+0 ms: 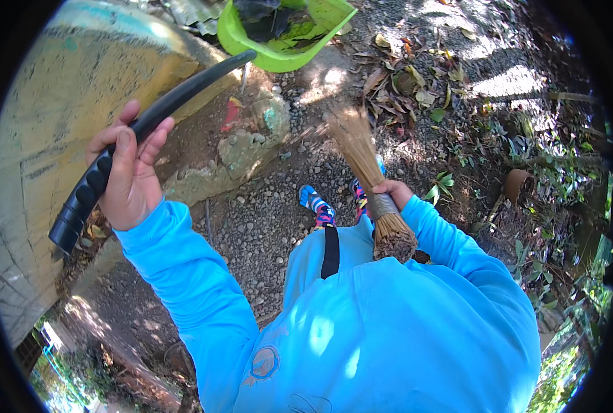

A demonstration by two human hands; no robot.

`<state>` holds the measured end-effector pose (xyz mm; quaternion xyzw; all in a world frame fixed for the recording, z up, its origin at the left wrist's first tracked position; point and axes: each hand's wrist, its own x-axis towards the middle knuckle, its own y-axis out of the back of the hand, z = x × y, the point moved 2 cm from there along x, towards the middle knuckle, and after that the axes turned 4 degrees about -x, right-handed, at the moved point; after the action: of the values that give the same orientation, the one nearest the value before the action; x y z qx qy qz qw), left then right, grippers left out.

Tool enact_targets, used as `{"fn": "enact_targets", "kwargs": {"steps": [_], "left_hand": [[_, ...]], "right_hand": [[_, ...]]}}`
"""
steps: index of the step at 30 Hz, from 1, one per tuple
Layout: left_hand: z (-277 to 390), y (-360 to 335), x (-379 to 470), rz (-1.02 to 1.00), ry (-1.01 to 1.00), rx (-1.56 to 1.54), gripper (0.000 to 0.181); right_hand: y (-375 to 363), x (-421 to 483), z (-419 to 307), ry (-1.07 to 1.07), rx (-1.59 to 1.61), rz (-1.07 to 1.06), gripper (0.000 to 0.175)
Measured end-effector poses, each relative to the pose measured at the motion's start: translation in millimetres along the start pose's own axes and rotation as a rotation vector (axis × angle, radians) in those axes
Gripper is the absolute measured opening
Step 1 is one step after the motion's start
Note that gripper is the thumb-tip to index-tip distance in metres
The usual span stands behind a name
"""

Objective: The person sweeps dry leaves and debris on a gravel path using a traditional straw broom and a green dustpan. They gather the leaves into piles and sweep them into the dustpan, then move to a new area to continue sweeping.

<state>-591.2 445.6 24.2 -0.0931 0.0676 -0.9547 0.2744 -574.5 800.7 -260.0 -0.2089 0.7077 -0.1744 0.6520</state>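
My left hand grips the black plastic handle on its ribbed part, at the upper left. The handle's far tip overlaps the rim of a lime-green dustpan at the top; whether they are joined is hard to tell. Dark and green leaves lie inside the dustpan. My right hand is closed around the bound middle of a stick broom, its bristles fanning up and away from me and its thick cut end close to my body. Leaf litter lies beyond the bristles, to the right of the dustpan.
A weathered yellow concrete wall runs along the left, with a rough concrete edge at its foot. Pebbly ground surrounds my feet. On the right are small plants, a rusty round container and branches.
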Motion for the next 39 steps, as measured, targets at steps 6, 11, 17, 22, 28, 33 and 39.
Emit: {"fn": "enact_targets", "kwargs": {"steps": [6, 11, 17, 22, 28, 33, 39], "left_hand": [[-12.0, -28.3, 9.7, -0.026, 0.028, 0.026, 0.010], [-31.4, -54.0, 11.3, 0.054, -0.008, 0.091, 0.009], [-49.5, -75.7, 6.3, 0.047, 0.059, 0.086, 0.008], [-59.3, -94.1, 8.1, 0.061, 0.110, 0.132, 0.008], [-75.0, -114.2, 18.5, 0.062, 0.140, 0.127, 0.009], [-80.8, -126.3, 31.4, 0.010, 0.186, 0.122, 0.008], [-92.5, -135.4, 56.0, -0.008, 0.154, 0.079, 0.009]], "right_hand": [[11.2, 50.5, -21.2, -0.187, 0.252, -0.270, 0.043], [127.7, 45.2, -121.7, 0.231, 0.520, 0.241, 0.043], [201.6, 9.4, -200.5, 0.438, 0.191, 0.257, 0.046], [182.8, -19.4, -115.3, 0.547, -0.225, 0.647, 0.094], [197.1, -55.3, -75.4, 0.035, 0.282, 0.069, 0.045], [282.0, -57.8, -151.3, 0.217, 0.361, 0.432, 0.047], [250.1, -61.8, -112.4, 0.548, -0.082, 0.720, 0.088]]}}
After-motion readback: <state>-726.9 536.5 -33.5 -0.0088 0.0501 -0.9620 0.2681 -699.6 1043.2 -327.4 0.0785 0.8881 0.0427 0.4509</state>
